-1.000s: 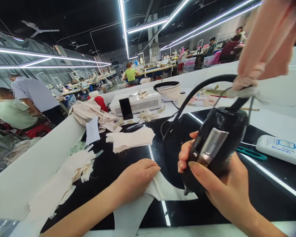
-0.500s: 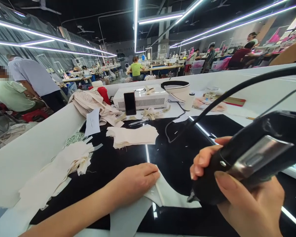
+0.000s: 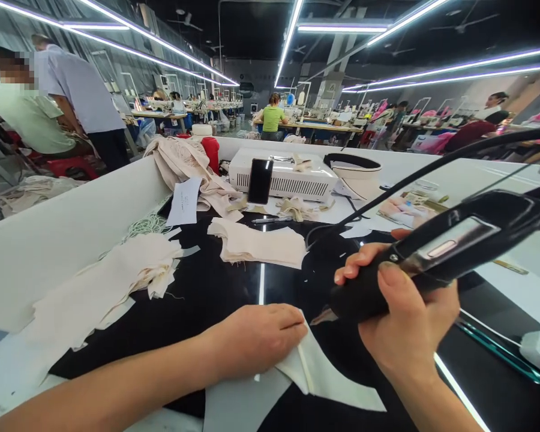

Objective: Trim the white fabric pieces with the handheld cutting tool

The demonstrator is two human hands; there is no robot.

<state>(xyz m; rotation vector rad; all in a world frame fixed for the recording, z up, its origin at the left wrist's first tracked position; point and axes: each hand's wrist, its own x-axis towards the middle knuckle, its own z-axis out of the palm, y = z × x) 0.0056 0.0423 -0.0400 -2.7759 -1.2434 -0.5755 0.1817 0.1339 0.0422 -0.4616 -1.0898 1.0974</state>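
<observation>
My left hand [image 3: 263, 336] is closed on the upper end of a cream fabric piece [image 3: 337, 378], over the glossy black tabletop [image 3: 162, 336]. Part of a pale sheet [image 3: 243, 402] lies under that wrist. In my right hand [image 3: 405, 318] is a black handheld tool [image 3: 459, 246] with a metal plate on its side, and the fingers wrap round its dark lower end. The pointed metal tip of the tool is just right of my left fingertips, apart from them, near the fabric's upper edge.
Cream fabric stacks lie ahead [image 3: 261, 243] and at the left [image 3: 103, 288]. A phone [image 3: 260, 181] leans on a white vented box [image 3: 292, 174]. The tool's black cable [image 3: 414, 174] arcs at the right, above a teal-edged object [image 3: 499, 351]. Other people sit and stand beyond.
The tool in my right hand has moved left, its tip now closer to my left fingers. The whole view has shifted. My left hand still presses the fabric.
</observation>
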